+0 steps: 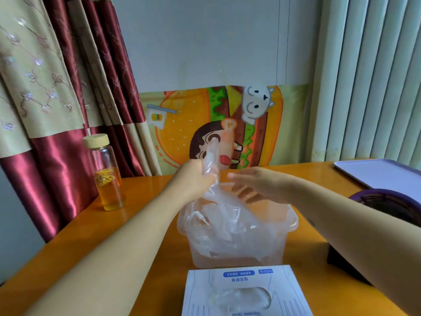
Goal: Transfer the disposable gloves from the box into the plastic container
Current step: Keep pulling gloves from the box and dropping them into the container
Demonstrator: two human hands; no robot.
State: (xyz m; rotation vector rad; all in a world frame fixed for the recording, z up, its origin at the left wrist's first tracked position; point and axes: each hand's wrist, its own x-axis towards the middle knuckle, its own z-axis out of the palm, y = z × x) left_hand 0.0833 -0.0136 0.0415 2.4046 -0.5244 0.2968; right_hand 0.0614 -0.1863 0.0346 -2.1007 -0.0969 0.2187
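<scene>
In the head view, the left hand is gripping a bunch of clear gloves, which is hanging down into the plastic container. The right hand is hovering beside them, fingers spread, holding nothing. The box is lying just beside the container.

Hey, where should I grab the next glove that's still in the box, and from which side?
Pinch the crumpled clear glove bulging in the oval opening on top of the box, coming straight down from above. The box lies flat with that opening facing up, and cardboard covers everything else.
</scene>
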